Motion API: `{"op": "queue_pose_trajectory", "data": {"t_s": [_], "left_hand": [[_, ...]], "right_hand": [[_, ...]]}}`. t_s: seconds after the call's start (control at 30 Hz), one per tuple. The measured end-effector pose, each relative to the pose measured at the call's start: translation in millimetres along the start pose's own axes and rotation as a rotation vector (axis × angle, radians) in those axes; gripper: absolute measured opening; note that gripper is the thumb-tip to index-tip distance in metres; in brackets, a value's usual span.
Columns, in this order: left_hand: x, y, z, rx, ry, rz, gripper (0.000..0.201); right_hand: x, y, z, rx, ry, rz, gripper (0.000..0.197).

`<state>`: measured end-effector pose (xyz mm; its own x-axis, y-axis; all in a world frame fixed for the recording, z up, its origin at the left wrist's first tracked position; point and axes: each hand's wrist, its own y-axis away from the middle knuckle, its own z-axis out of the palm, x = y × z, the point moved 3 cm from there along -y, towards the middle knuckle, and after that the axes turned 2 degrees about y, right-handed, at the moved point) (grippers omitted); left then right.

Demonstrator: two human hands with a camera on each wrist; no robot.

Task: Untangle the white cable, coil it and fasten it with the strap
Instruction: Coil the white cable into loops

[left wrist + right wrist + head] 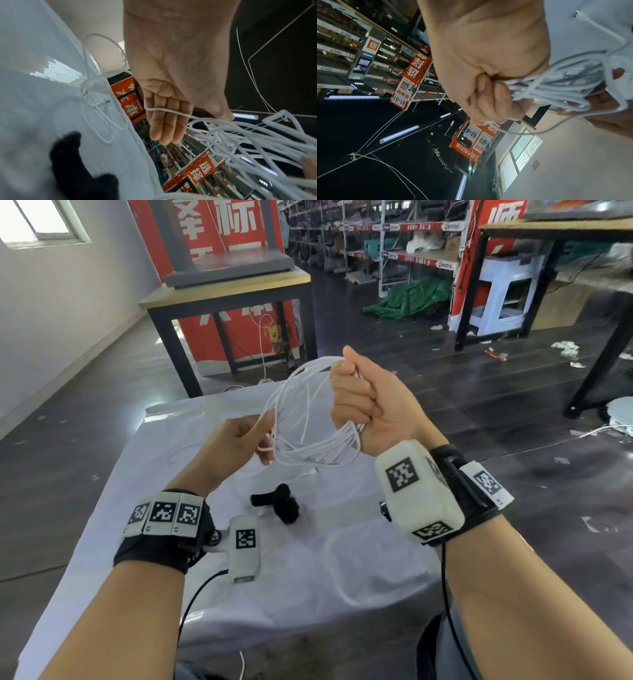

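Observation:
The white cable [342, 436] hangs as a loose bundle of several loops between my hands above the table. My right hand [363, 402] is raised in a fist that grips one side of the loops [556, 86]; its fingers [488, 94] are curled tight. My left hand [239, 440] is lower and to the left, with one strand [173, 112] running across its fingers [164, 121] and under the thumb. More of the cable lies slack on the white cloth, with a connector end [107, 100]. The black strap [277, 503] lies on the cloth below the hands, untouched [77, 169].
A white cloth [137, 508] covers the table. Behind it stands a dark-framed table [226, 292] with a red banner, and another table's legs [599, 364] stand at the right. Shelving and scattered litter fill the dark floor beyond.

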<state>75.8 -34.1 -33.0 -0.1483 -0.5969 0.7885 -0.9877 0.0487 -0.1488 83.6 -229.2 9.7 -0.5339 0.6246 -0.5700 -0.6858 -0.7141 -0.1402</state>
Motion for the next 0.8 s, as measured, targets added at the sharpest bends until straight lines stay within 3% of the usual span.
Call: {"op": "queue_pose_trajectory", "data": {"t_s": [0.07, 0.23, 0.4, 0.53, 0.63, 0.8], "left_hand": [[-1.6, -0.3, 1.3, 0.005, -0.124, -0.001, 0.064], [-4.0, -2.1, 0.5, 0.007, -0.406, 0.071, 0.048], [-23.1, -3.0, -14.3, 0.031, -0.333, 0.003, 0.025], [-30.6, 1.6, -25.6, 0.024, -0.246, -0.093, 0.021], [-38.9, 4.0, -32.8, 0.019, -0.105, -0.141, 0.016], [-37.6, 9.6, -37.9, 0.022, -0.07, -0.205, 0.017]], "right_hand": [[-1.6, -2.3, -3.8, -0.031, -0.116, -0.029, 0.036], [-6.9, -4.8, -17.4, -0.027, -0.34, -0.117, 0.041], [-18.0, -0.8, -23.7, 0.016, -0.462, -0.278, 0.05], [-26.5, 4.3, -33.0, 0.159, -0.487, -0.49, 0.058], [-25.8, 7.1, -42.0, 0.358, -0.468, -0.602, 0.05], [-23.0, 8.3, -47.4, 0.601, -0.22, -0.679, 0.042]]}}
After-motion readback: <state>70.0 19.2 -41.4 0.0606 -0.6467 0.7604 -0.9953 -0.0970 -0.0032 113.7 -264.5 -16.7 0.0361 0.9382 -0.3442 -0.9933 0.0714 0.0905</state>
